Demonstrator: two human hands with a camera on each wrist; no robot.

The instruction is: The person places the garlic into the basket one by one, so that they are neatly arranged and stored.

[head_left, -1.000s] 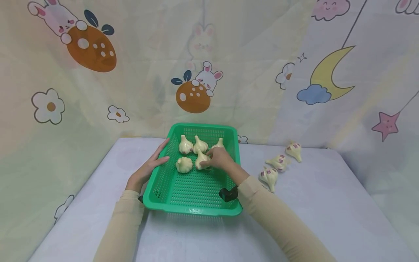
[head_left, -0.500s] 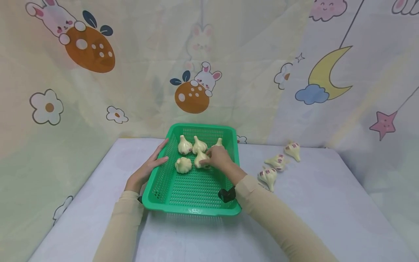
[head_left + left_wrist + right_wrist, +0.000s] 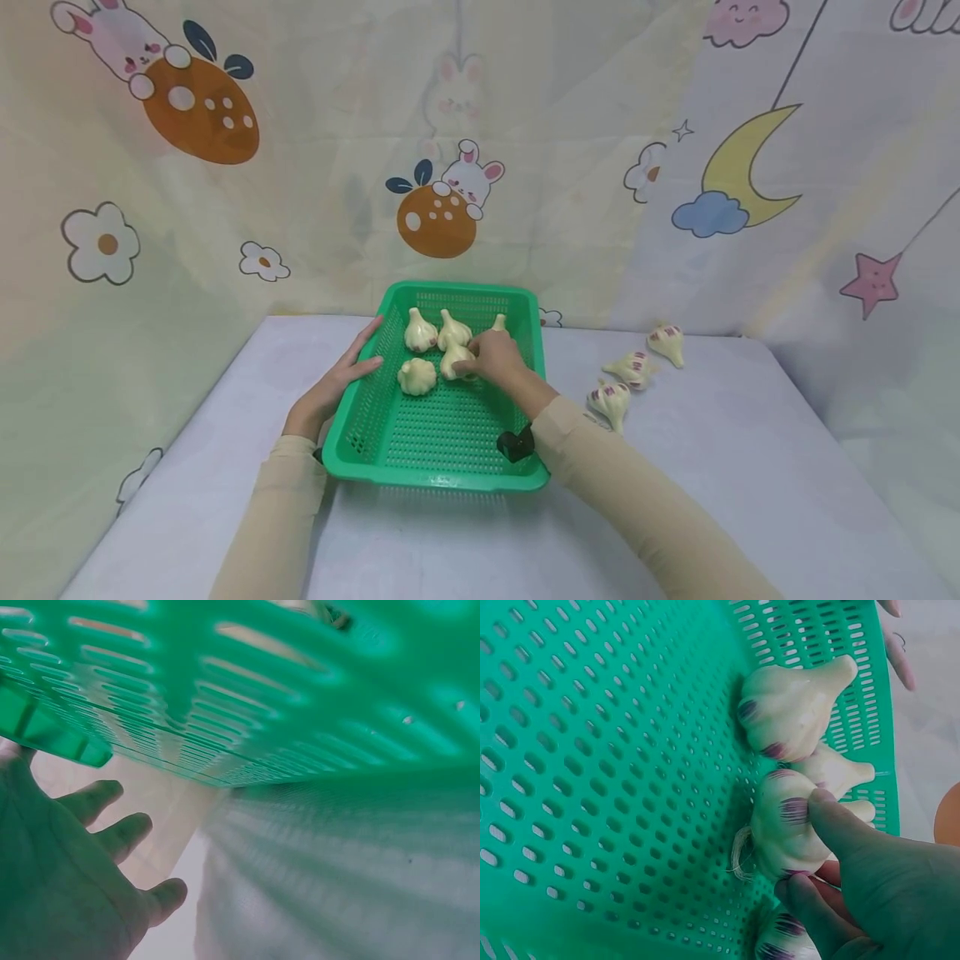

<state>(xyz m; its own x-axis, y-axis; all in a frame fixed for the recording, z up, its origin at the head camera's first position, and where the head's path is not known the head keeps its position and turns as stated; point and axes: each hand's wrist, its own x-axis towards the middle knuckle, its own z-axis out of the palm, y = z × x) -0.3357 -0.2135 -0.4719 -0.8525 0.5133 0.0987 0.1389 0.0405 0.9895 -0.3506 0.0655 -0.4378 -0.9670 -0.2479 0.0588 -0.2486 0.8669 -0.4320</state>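
Cartoon-print curtain (image 3: 322,150) hangs behind basket (image 3: 435,480); pale-covered table (image 3: 427,550) lies under it. L hand (image 3: 333,387): at basket's left rim, fingers extended, well apart from R hand. R hand (image 3: 501,358): inside basket, thumb & fingers pinching garlic bulb (image 3: 454,363). 3 loose bulbs (image 3: 633,371): on table, right of basket.

Procedure (est. step: positioning bulb in basket): hold bulb by its sides, lower gently, avoid knocking adjacent bulbs (image 3: 453,327); brace basket w/ L hand.

Obscured: far-right bulb (image 3: 499,322) in basket, mostly behind R hand, stem visible; L-hand contact w/ rim, partly cut off in left wrist view; held bulb's contact w/ basket floor, can't tell.
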